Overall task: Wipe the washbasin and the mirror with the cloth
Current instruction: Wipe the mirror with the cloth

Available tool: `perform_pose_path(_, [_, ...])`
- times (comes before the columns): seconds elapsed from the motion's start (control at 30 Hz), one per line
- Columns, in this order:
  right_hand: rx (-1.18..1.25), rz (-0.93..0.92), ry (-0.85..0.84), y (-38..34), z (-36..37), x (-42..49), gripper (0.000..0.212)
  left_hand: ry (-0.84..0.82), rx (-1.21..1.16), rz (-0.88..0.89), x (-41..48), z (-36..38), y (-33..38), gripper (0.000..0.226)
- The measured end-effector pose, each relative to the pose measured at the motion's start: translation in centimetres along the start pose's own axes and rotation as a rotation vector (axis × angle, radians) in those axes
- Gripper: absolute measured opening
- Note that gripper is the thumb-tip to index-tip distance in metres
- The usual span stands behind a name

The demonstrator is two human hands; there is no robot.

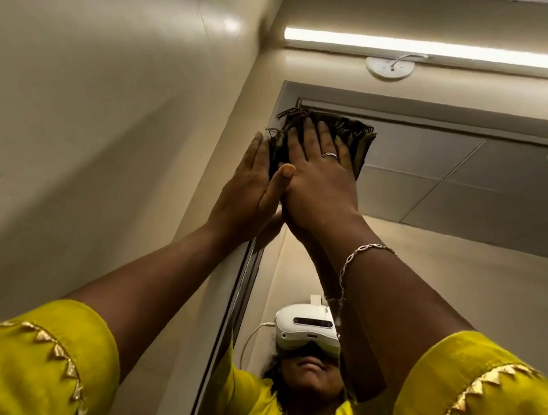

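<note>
A dark, frayed cloth [357,136] is pressed flat against the top left corner of the mirror [474,197]. My right hand [318,174] lies spread over the cloth, palm against it, a ring on one finger. My left hand [251,184] is raised beside it with fingers straight, its side touching the cloth's left edge and its thumb resting on the right hand. Both arms reach up high. The washbasin is out of view.
The mirror's pale frame [290,88] meets the beige wall [104,117] on the left. A tube light [440,50] and a round white fitting [389,68] sit above it. The mirror reflects a person in yellow with a white headset [307,330].
</note>
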State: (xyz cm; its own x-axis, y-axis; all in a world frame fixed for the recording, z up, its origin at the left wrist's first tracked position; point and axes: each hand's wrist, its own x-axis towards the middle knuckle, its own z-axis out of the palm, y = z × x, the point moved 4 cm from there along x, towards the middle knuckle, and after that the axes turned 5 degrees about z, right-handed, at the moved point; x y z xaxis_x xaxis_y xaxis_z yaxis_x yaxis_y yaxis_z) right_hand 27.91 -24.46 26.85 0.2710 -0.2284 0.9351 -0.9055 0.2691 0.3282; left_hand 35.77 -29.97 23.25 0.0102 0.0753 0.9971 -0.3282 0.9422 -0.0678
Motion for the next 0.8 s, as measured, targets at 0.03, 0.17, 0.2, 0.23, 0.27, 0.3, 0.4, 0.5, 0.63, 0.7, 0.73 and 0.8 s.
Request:
perform_pose_path(0.03, [-0.001,0.005,0.005,0.1,0.0,-0.2,0.059,-0.002,0.012,0.008,0.0,0.0,0.1,0.115])
perform_pose_path(0.17, [0.038,0.035,0.03,1.1,-0.3,-0.8,0.056,-0.002,0.098,0.015,-0.1,0.0,0.4,0.115])
perform_pose_path(0.2, [0.049,0.046,0.044,1.6,-0.4,-1.1,0.055,-0.012,0.123,0.01,-0.1,-0.1,0.6,0.116])
perform_pose_path(0.23, [0.058,0.059,0.054,2.4,-0.5,-1.4,0.055,-0.025,0.146,0.007,-0.2,0.0,0.7,0.117])
perform_pose_path(0.27, [0.064,0.072,0.057,3.2,-0.6,-1.7,0.055,-0.038,0.159,0.004,-0.2,-0.1,0.8,0.119])
perform_pose_path(0.3, [0.067,0.086,0.055,4.2,-0.8,-2.0,0.055,-0.054,0.164,0.006,-0.3,-0.2,1.2,0.122])
perform_pose_path(0.4, [0.053,0.117,0.048,7.2,-1.3,-3.0,0.055,-0.068,0.243,0.083,-0.5,-0.1,2.2,0.115])
perform_pose_path(0.5, [0.036,0.137,0.053,9.8,-1.7,-3.9,0.054,-0.115,0.401,0.155,-0.6,0.2,1.8,0.098])
perform_pose_path(0.63, [0.014,0.185,0.044,13.3,-2.1,-5.2,0.055,-0.109,0.368,0.057,-0.3,0.2,0.9,0.12])
perform_pose_path(0.7, [0.008,0.209,0.046,14.8,-2.3,-5.8,0.058,-0.083,0.292,0.019,-0.3,-0.1,1.5,0.129])
perform_pose_path(0.73, [0.008,0.223,0.046,15.5,-2.5,-6.1,0.061,-0.08,0.289,0.022,-0.3,-0.1,1.7,0.131])
perform_pose_path(0.8, [0.006,0.25,0.038,16.7,-2.7,-6.5,0.065,-0.083,0.287,0.027,-0.3,-0.1,1.8,0.132])
